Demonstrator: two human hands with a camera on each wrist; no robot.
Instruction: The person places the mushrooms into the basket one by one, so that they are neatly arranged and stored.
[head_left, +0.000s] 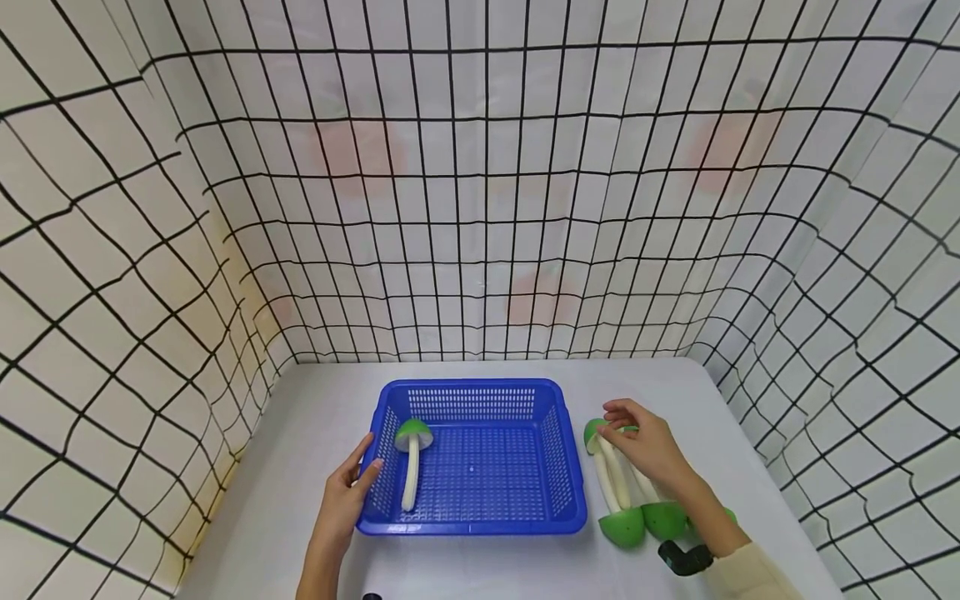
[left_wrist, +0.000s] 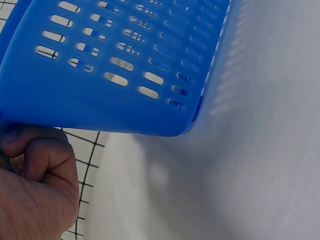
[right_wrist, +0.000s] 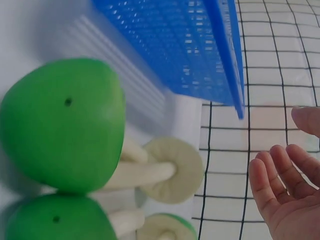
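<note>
A blue plastic basket (head_left: 480, 479) with slotted walls sits on the white tabletop. One toy mushroom (head_left: 412, 475) with a green cap and pale stem lies inside, along its left side. My left hand (head_left: 341, 504) grips the basket's left rim; the curled fingers (left_wrist: 47, 155) show beneath the rim in the left wrist view. To the right of the basket lie several more green-capped mushrooms (head_left: 622, 528), their caps pointing both ways. Over their far end hovers my right hand (head_left: 645, 437), fingers relaxed and holding nothing. In the right wrist view, two large green caps (right_wrist: 65, 125) are close to the camera.
White walls with a black grid (head_left: 480, 200) enclose the table on the left, back and right. A black device (head_left: 684, 557) is at the right wrist. Another small black object (head_left: 371, 597) shows at the bottom edge. White tabletop (head_left: 292, 450) surrounds the basket.
</note>
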